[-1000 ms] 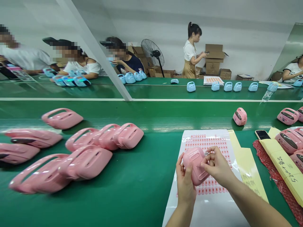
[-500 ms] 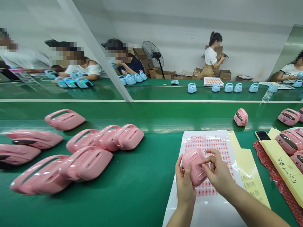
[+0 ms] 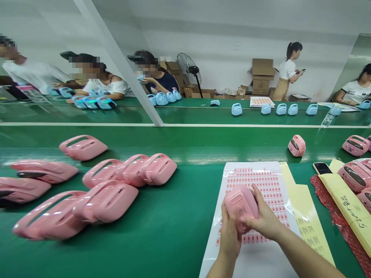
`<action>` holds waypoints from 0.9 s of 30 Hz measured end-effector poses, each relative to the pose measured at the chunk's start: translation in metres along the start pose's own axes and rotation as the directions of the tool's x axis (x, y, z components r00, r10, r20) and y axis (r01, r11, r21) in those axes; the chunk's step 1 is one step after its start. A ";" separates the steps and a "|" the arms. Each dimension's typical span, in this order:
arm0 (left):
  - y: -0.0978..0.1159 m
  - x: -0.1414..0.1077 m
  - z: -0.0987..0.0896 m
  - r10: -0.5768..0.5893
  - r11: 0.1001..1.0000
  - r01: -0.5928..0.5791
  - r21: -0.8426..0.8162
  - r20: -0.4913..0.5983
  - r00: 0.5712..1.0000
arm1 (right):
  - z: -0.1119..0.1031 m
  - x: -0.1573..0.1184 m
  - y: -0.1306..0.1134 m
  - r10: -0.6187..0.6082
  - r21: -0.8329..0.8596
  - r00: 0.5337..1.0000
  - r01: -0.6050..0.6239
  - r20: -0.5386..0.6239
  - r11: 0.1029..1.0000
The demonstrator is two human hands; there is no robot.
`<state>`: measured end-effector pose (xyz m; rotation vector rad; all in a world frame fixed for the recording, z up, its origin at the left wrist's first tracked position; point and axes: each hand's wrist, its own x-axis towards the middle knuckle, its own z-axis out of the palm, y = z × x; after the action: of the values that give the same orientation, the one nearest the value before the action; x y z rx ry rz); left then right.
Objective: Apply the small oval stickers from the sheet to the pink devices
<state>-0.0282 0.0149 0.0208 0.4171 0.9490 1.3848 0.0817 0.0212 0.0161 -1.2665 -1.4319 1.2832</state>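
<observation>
Count: one pink case [image 3: 241, 208] in hand. Eight more pink cases [image 3: 104, 200] lie left of it on the green belt [image 3: 185, 143]; at least five pink cases [image 3: 355, 175] lie to the right, some cut off by the frame. Five blue cases [image 3: 281, 109] stand in a row on the far belt. One sticker sheet [image 3: 262, 185], with rows of small pink labels, lies under the hands.

Held case sits over the sheet's lower middle, long axis slanting upper left to lower right, slotted face toward the camera. Left hand [image 3: 230, 235] cups it from below, closed around it. Right hand [image 3: 261, 220] grips its right end, fingers curled over. Forearms converge from the bottom edge.
</observation>
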 end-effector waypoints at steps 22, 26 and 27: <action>-0.041 0.072 -0.099 0.060 0.790 0.323 -0.520 0.591 0.805 | -0.038 0.157 0.045 -0.230 -0.487 0.942 0.085 -0.245 0.869; -0.040 0.072 -0.098 0.200 0.795 0.328 -0.510 0.732 0.652 | -0.033 0.156 0.042 -0.226 -0.389 0.926 0.097 -0.302 0.916; -0.039 0.071 -0.097 0.210 0.798 0.330 -0.504 0.746 0.633 | -0.033 0.153 0.039 -0.220 -0.351 0.919 0.098 -0.328 0.931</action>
<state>-0.0836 0.0486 -0.0877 0.4196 -0.2339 1.1685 0.0947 0.1767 -0.0251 -1.4779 -1.4776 0.6686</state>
